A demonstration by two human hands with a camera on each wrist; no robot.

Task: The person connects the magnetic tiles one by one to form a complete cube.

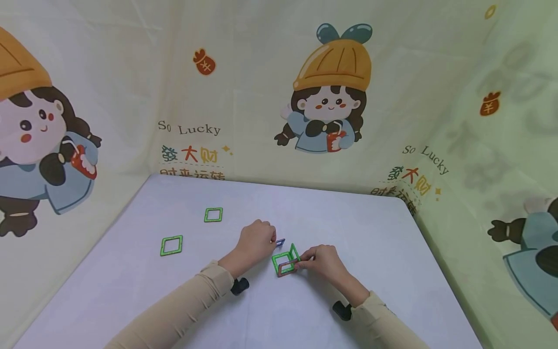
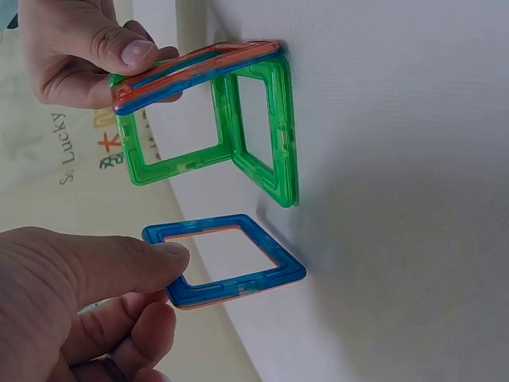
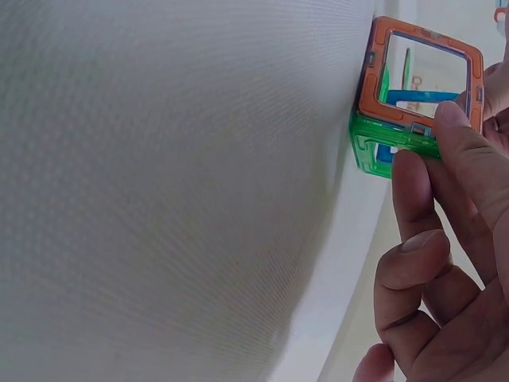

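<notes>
My left hand (image 1: 271, 239) pinches a blue square frame tile (image 1: 279, 241) by its edge between thumb and fingers; the left wrist view shows this tile (image 2: 238, 263) standing on edge on the white table, its other face orange. Just beside it stands a small build of two upright green square tiles (image 1: 284, 264) joined at a corner. My right hand (image 1: 303, 262) holds an orange square tile (image 1: 291, 266) against the green tiles (image 2: 262, 143). In the right wrist view the orange tile (image 3: 421, 72) stands against a green tile (image 3: 390, 143), with my fingertips (image 3: 453, 135) on its edge.
Two loose green square tiles lie flat on the white table (image 1: 348, 223), one at the far left (image 1: 213, 214) and one nearer (image 1: 171, 245). Cartoon-printed cloth walls (image 1: 331, 97) close in the table at the back and both sides.
</notes>
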